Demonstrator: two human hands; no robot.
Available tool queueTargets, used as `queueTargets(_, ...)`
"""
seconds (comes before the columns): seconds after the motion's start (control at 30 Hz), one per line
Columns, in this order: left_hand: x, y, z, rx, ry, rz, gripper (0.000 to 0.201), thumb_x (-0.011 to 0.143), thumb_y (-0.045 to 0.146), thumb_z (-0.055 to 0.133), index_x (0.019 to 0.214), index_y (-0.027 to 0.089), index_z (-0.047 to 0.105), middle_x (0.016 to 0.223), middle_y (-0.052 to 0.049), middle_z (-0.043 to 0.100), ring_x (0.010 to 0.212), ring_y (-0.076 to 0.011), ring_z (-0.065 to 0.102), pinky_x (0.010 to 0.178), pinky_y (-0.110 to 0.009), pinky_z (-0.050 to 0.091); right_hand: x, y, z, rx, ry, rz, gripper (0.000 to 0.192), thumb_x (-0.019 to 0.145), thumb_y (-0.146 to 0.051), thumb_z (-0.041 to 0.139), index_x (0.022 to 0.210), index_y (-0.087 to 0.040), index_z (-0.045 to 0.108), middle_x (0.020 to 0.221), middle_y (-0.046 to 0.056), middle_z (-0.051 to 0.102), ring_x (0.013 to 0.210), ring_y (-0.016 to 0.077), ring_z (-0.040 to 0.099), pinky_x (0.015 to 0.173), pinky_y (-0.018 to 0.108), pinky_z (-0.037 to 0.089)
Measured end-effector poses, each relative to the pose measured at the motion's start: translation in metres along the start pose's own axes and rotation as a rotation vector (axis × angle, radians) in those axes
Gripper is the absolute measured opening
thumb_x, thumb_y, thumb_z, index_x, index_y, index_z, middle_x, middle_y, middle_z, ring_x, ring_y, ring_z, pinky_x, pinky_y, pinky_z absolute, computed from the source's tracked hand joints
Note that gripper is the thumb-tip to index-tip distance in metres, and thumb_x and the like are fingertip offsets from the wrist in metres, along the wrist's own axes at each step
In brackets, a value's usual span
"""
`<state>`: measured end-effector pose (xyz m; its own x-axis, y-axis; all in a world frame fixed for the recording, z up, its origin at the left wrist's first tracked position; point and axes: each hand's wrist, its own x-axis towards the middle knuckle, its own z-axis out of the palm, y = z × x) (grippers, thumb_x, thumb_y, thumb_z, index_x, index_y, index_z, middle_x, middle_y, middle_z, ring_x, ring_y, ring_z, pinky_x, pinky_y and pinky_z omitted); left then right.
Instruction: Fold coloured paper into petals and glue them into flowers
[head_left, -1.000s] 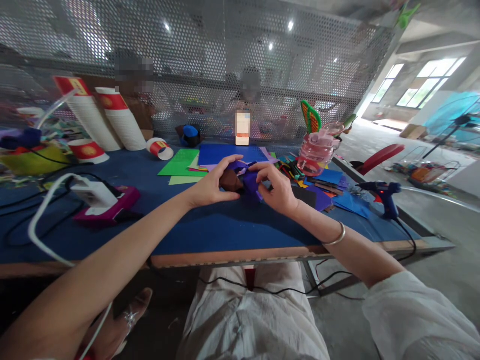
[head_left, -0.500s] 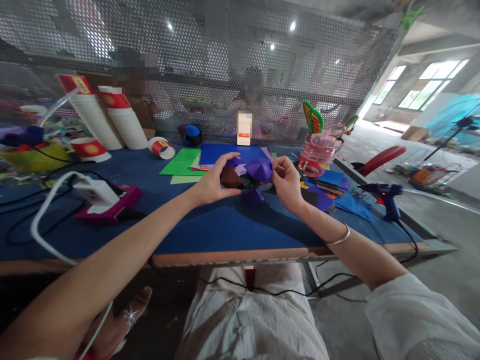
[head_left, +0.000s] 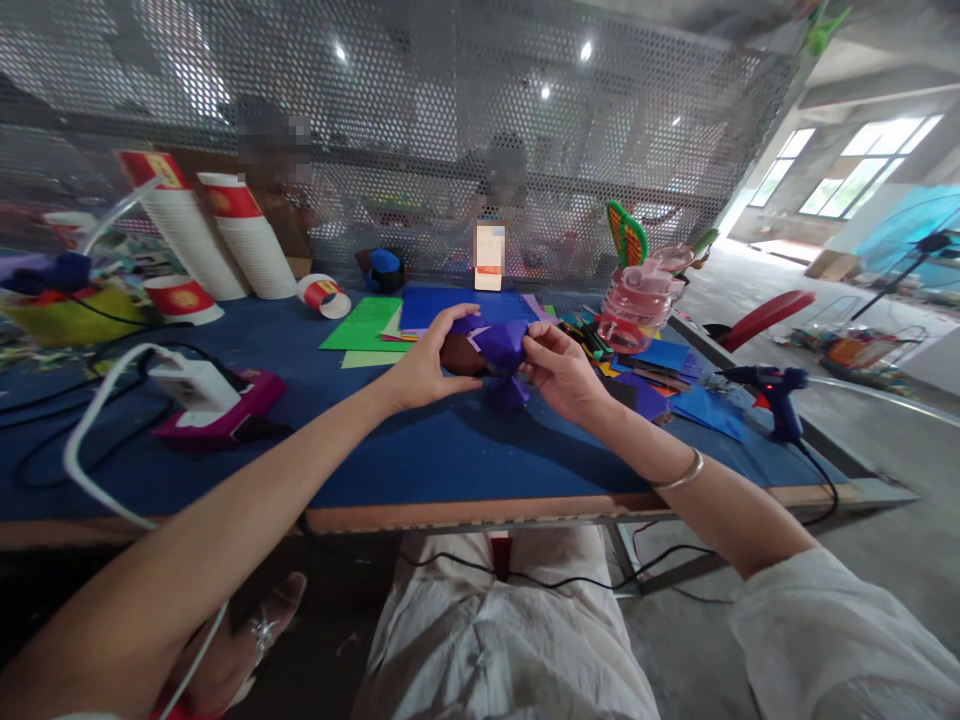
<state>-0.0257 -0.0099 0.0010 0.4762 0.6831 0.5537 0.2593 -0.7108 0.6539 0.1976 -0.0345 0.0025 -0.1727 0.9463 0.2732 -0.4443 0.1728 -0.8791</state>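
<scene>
My left hand (head_left: 426, 368) is wrapped round a brown and purple paper craft (head_left: 460, 354), thumb below and fingers over the top. On the craft's right end lies a folded purple paper piece (head_left: 504, 344), and my right hand (head_left: 564, 374) pinches its right edge between thumb and fingers. A smaller purple paper part (head_left: 508, 391) sticks out beneath. Whether the purple piece is fixed to the craft I cannot tell. Behind the hands lie blue card sheets (head_left: 439, 305) and green card sheets (head_left: 367, 322) on the blue tabletop (head_left: 420, 450).
At right are a blue glue gun (head_left: 784, 400), paper scraps (head_left: 660, 360) and a pink transparent jug (head_left: 636, 305). A lit phone (head_left: 490, 258) stands at the back. Left are paper cup stacks (head_left: 259, 250), a tipped cup (head_left: 324, 296) and a purple power strip (head_left: 225, 418) with cables.
My right hand has moved left and turned, bringing the purple paper piece over the right end of the craft. My left hand stays in place.
</scene>
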Motion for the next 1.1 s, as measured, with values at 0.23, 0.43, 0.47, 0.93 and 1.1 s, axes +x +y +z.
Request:
queueTargets(0.23,0.001,0.0,-0.003,0.011,0.01,-0.007,0.093,0.068,0.034,0.088,0.148,0.023,0.042,0.157,-0.017,0.042,0.145,-0.0348,0.044,0.12,-0.05,0.04,0.0,0.0,-0.004,0.059,-0.098,0.111,0.04,0.066,-0.029,0.092,0.092,-0.025,0.06,0.074,-0.009,0.06,0.061,0.007,0.058,0.061,0.02,0.056)
queueTargets(0.43,0.0,0.007,-0.004,-0.036,-0.015,0.033,0.095,0.069,0.03,0.087,0.15,0.025,0.039,0.158,-0.017,0.043,0.143,-0.0346,0.047,0.12,-0.052,0.04,0.004,-0.002,-0.006,0.101,-0.031,0.13,0.048,0.067,-0.025,0.09,0.106,-0.026,0.062,0.079,-0.008,0.066,0.06,0.0073,0.059,0.054,0.019,0.053)
queueTargets(0.47,0.0,0.009,-0.004,-0.033,-0.025,0.047,0.095,0.069,0.03,0.087,0.15,0.026,0.038,0.158,-0.016,0.043,0.144,-0.035,0.046,0.12,-0.052,0.04,0.005,-0.002,-0.006,0.106,-0.024,0.142,0.047,0.068,-0.025,0.09,0.107,-0.026,0.063,0.08,-0.008,0.067,0.06,0.0074,0.06,0.054,0.019,0.053)
queueTargets(0.93,-0.001,0.012,-0.002,0.067,-0.109,0.164,0.098,0.071,0.024,0.085,0.155,0.024,0.036,0.157,-0.018,0.045,0.148,-0.037,0.043,0.125,-0.054,0.033,-0.002,-0.007,-0.001,0.062,-0.148,0.229,0.039,0.077,-0.019,0.079,0.113,-0.024,0.064,0.082,-0.004,0.07,0.065,0.0109,0.065,0.061,0.021,0.057)
queueTargets(1.1,-0.002,0.01,-0.001,0.037,-0.147,0.142,0.101,0.071,0.021,0.084,0.157,0.025,0.032,0.158,-0.018,0.043,0.135,-0.0358,0.056,0.113,-0.05,0.049,-0.002,-0.011,0.001,0.047,-0.135,0.22,0.034,0.082,-0.014,0.072,0.113,-0.022,0.063,0.082,-0.004,0.07,0.065,0.0094,0.064,0.061,0.019,0.055)
